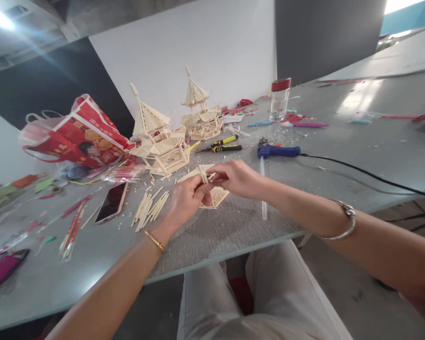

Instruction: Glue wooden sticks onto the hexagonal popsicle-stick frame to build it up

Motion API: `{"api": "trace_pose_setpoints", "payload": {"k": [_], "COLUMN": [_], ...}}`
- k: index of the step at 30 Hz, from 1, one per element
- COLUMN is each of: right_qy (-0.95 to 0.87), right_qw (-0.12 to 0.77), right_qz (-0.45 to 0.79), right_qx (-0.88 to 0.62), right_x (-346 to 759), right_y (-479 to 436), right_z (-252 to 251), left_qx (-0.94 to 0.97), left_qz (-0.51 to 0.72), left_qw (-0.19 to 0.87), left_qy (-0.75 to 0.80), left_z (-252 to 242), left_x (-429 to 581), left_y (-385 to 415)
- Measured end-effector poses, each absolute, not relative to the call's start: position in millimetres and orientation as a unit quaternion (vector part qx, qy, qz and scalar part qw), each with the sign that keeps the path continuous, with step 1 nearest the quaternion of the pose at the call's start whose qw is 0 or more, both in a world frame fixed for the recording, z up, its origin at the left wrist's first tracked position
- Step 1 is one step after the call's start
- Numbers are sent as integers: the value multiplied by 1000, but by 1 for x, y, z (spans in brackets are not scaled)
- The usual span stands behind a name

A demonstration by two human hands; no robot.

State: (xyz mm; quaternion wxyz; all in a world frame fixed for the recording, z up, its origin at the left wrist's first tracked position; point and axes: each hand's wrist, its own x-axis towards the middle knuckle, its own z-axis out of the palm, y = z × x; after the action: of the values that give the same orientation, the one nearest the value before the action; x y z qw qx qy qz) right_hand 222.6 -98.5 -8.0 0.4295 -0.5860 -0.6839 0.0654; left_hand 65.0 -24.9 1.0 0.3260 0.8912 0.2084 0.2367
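Both hands meet over a small model piece made of pale wooden sticks [220, 194], low on the table in front of me. My left hand [188, 194] has its fingers closed on the piece from the left. From the right, my right hand [235, 177] pinches at its upper part; whatever sits between those fingertips is too small and covered to name. Loose wooden sticks [150, 208] lie left of my left hand. Behind the hands stand two stick-built pavilion models, a nearer one [166, 153] and a farther one [201, 125].
A blue glue gun [278, 150] with a clear glue stick and black cable lies right. Pliers [226, 144] rest behind the hands. A phone [112, 202], chopsticks [72, 231] and a red bag [88, 137] are left. A red-lidded bottle [279, 100] stands at the back.
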Motion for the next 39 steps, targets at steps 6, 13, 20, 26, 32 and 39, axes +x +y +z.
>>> {"api": "trace_pose_setpoints", "payload": {"k": [6, 13, 20, 26, 32, 39], "right_qy": [-656, -650, -657, -666, -666, -699], "right_qw": [436, 422, 416, 415, 441, 502], "right_qz": [209, 292, 284, 252, 194, 152], "right_qx": [-579, -561, -561, -567, -570, -486], "right_x": [221, 217, 218, 218, 221, 219], "right_y": [-99, -100, -101, -101, -98, -101], "right_z": [-8, -6, -9, -9, -12, -10], "left_qx": [897, 901, 891, 883, 888, 901], "left_qz": [235, 237, 236, 236, 241, 239], "left_qw": [311, 291, 320, 337, 329, 307], "left_qy": [208, 215, 219, 226, 210, 193], "left_z": [1, 2, 3, 3, 3, 4], "left_x": [64, 64, 65, 64, 62, 61], "left_y": [-23, -25, -28, -26, -27, -30]}}
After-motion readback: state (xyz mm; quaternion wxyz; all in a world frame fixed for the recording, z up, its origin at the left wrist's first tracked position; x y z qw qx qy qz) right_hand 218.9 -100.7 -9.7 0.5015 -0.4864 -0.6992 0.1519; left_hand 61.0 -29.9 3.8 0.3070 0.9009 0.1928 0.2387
